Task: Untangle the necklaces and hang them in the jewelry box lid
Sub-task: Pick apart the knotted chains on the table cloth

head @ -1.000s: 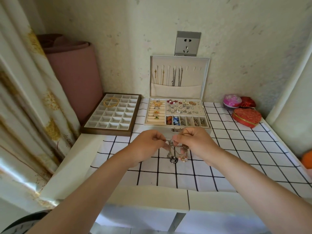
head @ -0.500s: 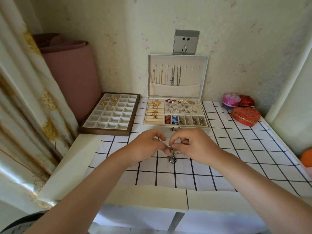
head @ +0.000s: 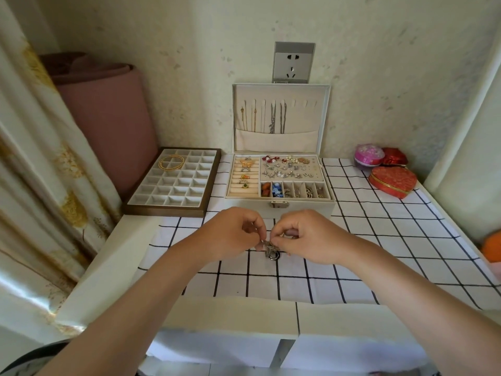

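Left hand (head: 233, 234) and right hand (head: 306, 237) grip pinching tangled necklaces (head: 271, 249) above checked cloth (head: 379, 240)

A necklace clump (head: 272, 250) (tangled) in the fingers (head: 279, 236) of left hand (head: 230, 234) and right hand (head: 311, 237), before the jewelry box (head: 303, 210)

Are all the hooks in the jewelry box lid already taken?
No, necklaces hang only from the left and middle hooks of the lid; the right-hand hooks are bare.
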Demonstrator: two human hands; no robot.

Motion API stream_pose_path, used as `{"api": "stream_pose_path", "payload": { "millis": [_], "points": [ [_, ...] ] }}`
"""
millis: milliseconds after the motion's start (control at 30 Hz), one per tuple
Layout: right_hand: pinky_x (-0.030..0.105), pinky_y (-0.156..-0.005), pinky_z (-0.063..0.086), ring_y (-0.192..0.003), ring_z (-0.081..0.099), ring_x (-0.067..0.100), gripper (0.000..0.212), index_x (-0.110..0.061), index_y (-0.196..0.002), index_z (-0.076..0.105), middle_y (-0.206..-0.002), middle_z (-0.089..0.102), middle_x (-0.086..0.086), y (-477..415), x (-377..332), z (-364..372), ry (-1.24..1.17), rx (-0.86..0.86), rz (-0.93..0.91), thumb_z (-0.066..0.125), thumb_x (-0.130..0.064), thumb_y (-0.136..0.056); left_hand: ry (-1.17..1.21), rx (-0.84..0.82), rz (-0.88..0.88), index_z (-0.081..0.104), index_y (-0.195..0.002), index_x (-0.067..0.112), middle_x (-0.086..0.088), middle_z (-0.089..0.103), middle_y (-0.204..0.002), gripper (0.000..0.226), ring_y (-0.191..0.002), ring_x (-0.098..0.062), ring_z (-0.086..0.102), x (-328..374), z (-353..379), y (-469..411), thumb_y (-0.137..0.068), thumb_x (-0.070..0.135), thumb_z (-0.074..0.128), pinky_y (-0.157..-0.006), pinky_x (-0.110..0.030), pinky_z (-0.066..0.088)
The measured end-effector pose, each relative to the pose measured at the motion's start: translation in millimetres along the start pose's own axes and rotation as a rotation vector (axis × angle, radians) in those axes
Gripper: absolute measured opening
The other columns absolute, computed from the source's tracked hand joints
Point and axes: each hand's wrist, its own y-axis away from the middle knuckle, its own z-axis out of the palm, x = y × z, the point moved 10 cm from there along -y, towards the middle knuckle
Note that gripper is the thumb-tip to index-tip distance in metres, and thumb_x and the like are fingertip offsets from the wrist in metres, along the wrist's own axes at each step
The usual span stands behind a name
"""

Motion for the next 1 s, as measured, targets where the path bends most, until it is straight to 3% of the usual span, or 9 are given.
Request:
{"api": "stream_pose_path", "payload": {
  "millis": [133,267,333,400,567,667,767,900,1000],
  "points": [
    [0.023,-0.068,0.048,-0.067,0.055,0.000,0.015,-0.022,-0.084,0.066,-0.077,0.059,-0.013,4.0,-0.3,-7.8,-0.175,0.032,0.027,0.061,-0.016,-0.096,-0.123,0.108,-0.023,0.077,-0.077,0.028,0.016,0.072,-0.084,0.022,-0.085,0.000,0.064,-9.7,-7.9,-3.7,-0.087,0.011,0.067,-0.081,-0.022,0.050],
    [0.027,-0.095,0.044,-0.103,0.061,0.009,0.016,-0.022,-0.096,0.068,-0.101,0.067,-0.007,3.5,9.3,-13.3,-0.310,0.082,0.106,0.053,-0.024,-0.101,-0.064,0.188,-0.008,0.078,-0.086,0.039,0.020,0.074,-0.090,0.016,-0.091,0.001,0.064,-1.8,-12.3,-3.3,-0.084,0.023,0.076,-0.086,-0.022,0.051],
    [0.025,-0.102,0.041,-0.106,0.060,0.007,0.020,-0.023,-0.095,0.069,-0.098,0.068,-0.014,3.1,13.0,-11.8,-0.481,0.092,0.145,0.051,-0.023,-0.103,-0.064,0.150,0.026,0.071,-0.083,0.052,0.020,0.072,-0.093,0.025,-0.094,0.002,0.062,5.6,-8.2,-3.7,-0.080,0.030,0.081,-0.085,-0.019,0.048],
    [0.022,-0.098,0.046,-0.097,0.061,0.007,0.024,-0.020,-0.090,0.067,-0.090,0.065,-0.013,3.1,12.3,-10.0,-0.595,0.093,0.151,0.048,-0.017,-0.104,-0.046,0.102,0.038,0.066,-0.079,0.058,0.019,0.070,-0.097,0.030,-0.096,0.004,0.060,8.6,-2.6,-3.5,-0.077,0.034,0.083,-0.082,-0.012,0.043],
    [0.026,-0.080,0.047,-0.078,0.054,0.013,0.028,-0.013,-0.078,0.056,-0.078,0.057,-0.001,4.1,10.2,-13.6,-0.608,0.106,0.155,0.041,-0.005,-0.100,0.061,0.096,0.024,0.078,-0.085,0.032,0.019,0.070,-0.096,0.003,-0.096,0.003,0.061,3.9,1.5,-10.2,-0.085,0.034,0.076,-0.085,-0.014,0.040],
    [0.027,-0.072,0.047,-0.072,0.053,0.018,0.020,-0.015,-0.063,0.046,-0.072,0.057,0.002,6.0,14.9,-17.8,-0.706,0.118,0.199,0.041,-0.016,-0.083,-0.038,0.075,0.006,0.069,-0.088,0.031,0.018,0.066,-0.097,0.011,-0.094,-0.013,0.064,1.3,5.5,-13.2,-0.094,0.036,0.062,-0.089,-0.031,0.049],
    [0.031,-0.075,0.043,-0.069,0.048,0.022,0.050,-0.012,-0.055,0.044,-0.067,0.051,0.007,9.7,15.3,-29.1,-0.461,0.147,0.157,0.043,-0.029,-0.102,0.008,0.092,0.016,0.064,-0.090,0.025,0.002,0.068,-0.094,0.018,-0.094,-0.025,0.063,1.4,5.1,-13.8,-0.098,0.033,0.051,-0.090,-0.043,0.050],
    [0.031,-0.067,0.044,-0.065,0.054,0.012,0.028,-0.019,-0.080,0.063,-0.071,0.058,-0.002,12.9,14.7,-33.5,-0.271,0.191,0.107,0.076,-0.044,-0.083,0.082,0.080,0.098,0.064,-0.090,0.023,0.006,0.061,-0.098,0.017,-0.099,-0.011,0.056,13.1,5.8,-16.1,-0.100,0.028,0.051,-0.094,-0.033,0.045],
    [0.026,-0.076,0.055,-0.081,0.069,0.009,0.024,-0.027,-0.104,0.073,-0.087,0.074,-0.010,10.9,8.2,-23.6,-0.372,0.134,0.081,0.081,-0.024,-0.082,0.078,0.066,0.150,0.065,-0.087,0.029,0.010,0.058,-0.107,0.016,-0.107,-0.006,0.054,19.0,7.8,-20.2,-0.099,0.029,0.055,-0.096,-0.027,0.043]
  ]
}}
